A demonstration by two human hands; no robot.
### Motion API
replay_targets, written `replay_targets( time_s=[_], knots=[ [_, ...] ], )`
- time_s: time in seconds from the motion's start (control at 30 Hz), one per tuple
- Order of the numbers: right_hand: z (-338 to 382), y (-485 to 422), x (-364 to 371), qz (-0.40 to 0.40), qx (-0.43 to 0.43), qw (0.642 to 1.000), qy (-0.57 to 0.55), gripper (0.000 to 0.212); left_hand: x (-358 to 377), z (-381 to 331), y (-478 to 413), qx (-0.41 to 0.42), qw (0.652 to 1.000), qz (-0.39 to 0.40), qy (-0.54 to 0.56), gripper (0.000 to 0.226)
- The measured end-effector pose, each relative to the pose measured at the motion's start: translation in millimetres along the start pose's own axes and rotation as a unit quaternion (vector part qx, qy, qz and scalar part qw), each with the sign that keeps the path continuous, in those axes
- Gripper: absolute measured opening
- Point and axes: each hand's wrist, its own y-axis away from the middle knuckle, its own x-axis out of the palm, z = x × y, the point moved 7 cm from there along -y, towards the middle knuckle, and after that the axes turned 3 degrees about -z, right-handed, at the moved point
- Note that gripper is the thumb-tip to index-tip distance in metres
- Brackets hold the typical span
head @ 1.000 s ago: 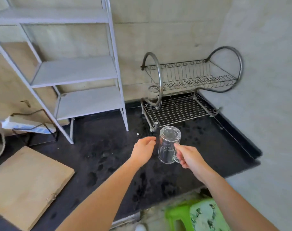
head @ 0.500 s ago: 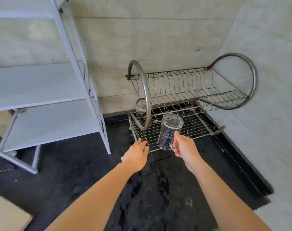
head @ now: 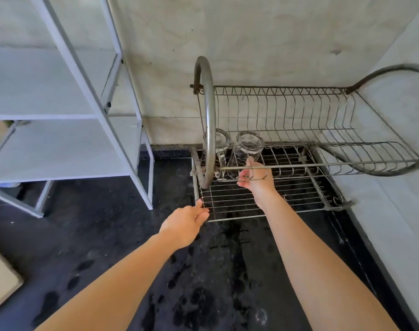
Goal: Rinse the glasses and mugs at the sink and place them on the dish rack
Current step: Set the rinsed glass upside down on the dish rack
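I am at the placing step. The glass mug [head: 249, 142] stands upside down on the lower tier of the dish rack [head: 209, 120], at the rack's back-left corner, under its upper tier. My right grip [head: 256, 180] is closed on the mug low on its side: the thumb lies up against the glass and the fingers curl in where I take the handle to be, though a wire of the rack crosses in front and hides the exact hold. A second glass [head: 221, 139] is just beside the mug, nearer the rack's left hoop and partly behind it; I cannot tell whether the two touch.

My left grip [head: 187, 223] is at the rack's front-left corner, above the wet black desk [head: 215, 271], fingers curled against the front wire. I cannot tell if it pinches the wire or only rests there.

In my judgement the mug looks seated. The next move calls for loosening the right fingers without nudging the neighbouring glass, then drawing the hand out low, beneath the rack's crossbar, toward its front edge.
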Motion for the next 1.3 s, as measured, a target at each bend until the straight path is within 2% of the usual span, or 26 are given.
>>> replay_targets(
  time_s=[0.27, 0.4, 0.53, 0.67, 0.9, 1.1, 1.23, 1.3],
  knots=[
    [-3.7, -32.9, 9.9, 0.029, 0.005, 0.999, -0.033, 0.046, 2.4, 4.4, -1.5, -0.023, 1.000, 0.006, 0.005, 0.044],
    [-6.0, -31.6, 8.1, 0.034, -0.008, 0.999, -0.006, 0.042, -0.4, -1.3, -0.6, -0.022, 1.000, 0.019, -0.007, 0.044],
    [-8.0, -29.4, 2.8, 0.021, -0.019, 0.996, 0.086, 0.039, 0.5, -4.3, 0.1, -0.027, 0.999, 0.029, -0.023, 0.043],
    [-2.3, -28.8, 3.1, 0.005, -0.016, 0.995, 0.095, 0.042, 3.1, 0.6, -0.9, -0.038, 0.999, 0.022, -0.017, 0.046],
    [-8.0, -26.3, 1.3, -0.018, -0.029, 0.992, 0.121, 0.034, 5.1, 0.1, 1.1, -0.041, 0.999, 0.022, -0.009, 0.043],
    [-1.2, -22.2, -13.9, -0.070, -0.077, 0.977, 0.186, 0.025, 2.7, -8.0, 7.1, -0.045, 0.999, 0.018, -0.010, 0.045],
    [-12.0, -8.3, -26.3, -0.076, -0.044, 0.977, 0.195, 0.019, 4.3, -6.0, 6.8, -0.036, 0.999, 0.010, -0.002, 0.043],
    [-16.9, 9.1, -28.7, -0.059, -0.041, 0.968, 0.239, 0.023, 6.0, -8.1, 8.0, -0.014, 1.000, 0.009, -0.018, 0.042]
  ],
)
